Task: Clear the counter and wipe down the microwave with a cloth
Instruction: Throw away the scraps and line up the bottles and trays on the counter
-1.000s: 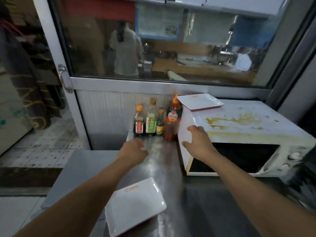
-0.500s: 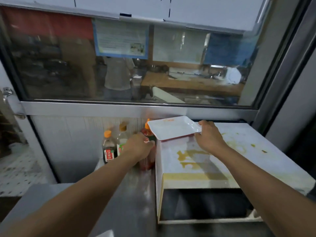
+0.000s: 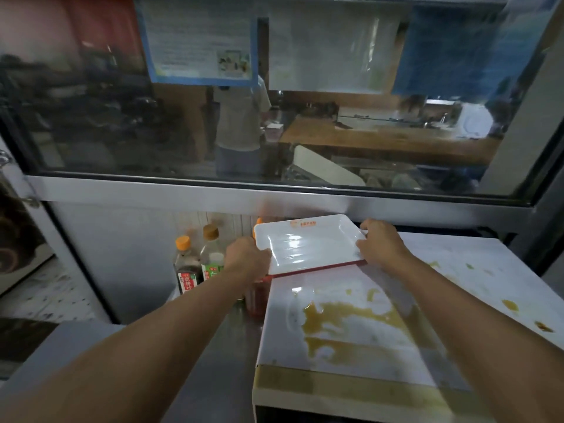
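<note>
On top of the microwave [image 3: 351, 325], at its rear left corner, a white rectangular plate [image 3: 308, 244] with a red underside edge is held by both hands. An orange printed logo sits near the plate's far rim; its characters are too small to read. The left hand [image 3: 247, 259] grips the plate's left edge, thumb lying over the rim and fingers hidden beneath. The right hand [image 3: 380, 245] grips the right edge, fingers curled around the far right corner. Both forearms reach forward from the lower corners of the view, bare to the frame edge. Whether the plate rests on the microwave or is raised just clear of it cannot be told.

The microwave's white top carries a broad yellow-brown spill [image 3: 345, 319] in front of the plate, with smaller spots toward the right. A tan strip runs along the front edge.

Left of the microwave, against the wall, stand sauce bottles: a dark bottle [image 3: 184, 270] with an orange cap and a red-and-white label bearing Chinese characters, not legible; a clear bottle [image 3: 212, 257] with a tan cap and a green label; and a red-filled bottle [image 3: 258, 296] mostly hidden behind the left hand. They stand on a steel counter [image 3: 222, 355]. Above, a window [image 3: 274, 102] shows posters with unreadable print and a person standing beyond the glass.
</note>
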A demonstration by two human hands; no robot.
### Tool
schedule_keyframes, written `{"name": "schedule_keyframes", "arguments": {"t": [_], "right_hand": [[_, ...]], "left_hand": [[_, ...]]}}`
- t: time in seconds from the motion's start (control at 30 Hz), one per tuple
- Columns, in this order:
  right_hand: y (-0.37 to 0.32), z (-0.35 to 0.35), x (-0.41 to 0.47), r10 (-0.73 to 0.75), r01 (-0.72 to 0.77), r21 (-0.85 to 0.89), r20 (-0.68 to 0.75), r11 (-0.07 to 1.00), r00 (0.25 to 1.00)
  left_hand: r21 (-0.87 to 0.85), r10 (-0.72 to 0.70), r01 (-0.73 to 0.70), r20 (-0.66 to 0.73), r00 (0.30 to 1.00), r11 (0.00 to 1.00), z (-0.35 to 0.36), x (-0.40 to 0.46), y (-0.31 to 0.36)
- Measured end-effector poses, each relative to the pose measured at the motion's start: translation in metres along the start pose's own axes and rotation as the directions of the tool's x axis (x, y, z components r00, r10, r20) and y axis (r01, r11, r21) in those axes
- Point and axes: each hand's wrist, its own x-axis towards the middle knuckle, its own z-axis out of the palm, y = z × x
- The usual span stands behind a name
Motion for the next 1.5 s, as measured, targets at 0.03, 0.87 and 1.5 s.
{"name": "schedule_keyframes", "arguments": {"t": [0.03, 0.87, 1.5], "right_hand": [[0.0, 0.001, 0.002, 0.003, -0.003, 0.005, 0.011, 1.0, 1.0], [-0.142, 0.023, -0.145, -0.206, 0.199, 0.132, 0.041, 0.971, 0.978], [-0.179, 0.138, -0.352, -0.168, 0.169, 0.019, 0.236, 0.985, 0.957]], "left_hand": [[-0.017, -0.016, 0.016, -0.008, 1.0, 1.0, 0.001, 0.002, 0.001], [-0.239, -0.131, 0.087, -0.174, 0.976, 0.967, -0.141, -0.113, -0.135], [-0.148, -0.272, 0.257, -0.092, 0.958, 0.955, -0.177, -0.241, -0.331]]}}
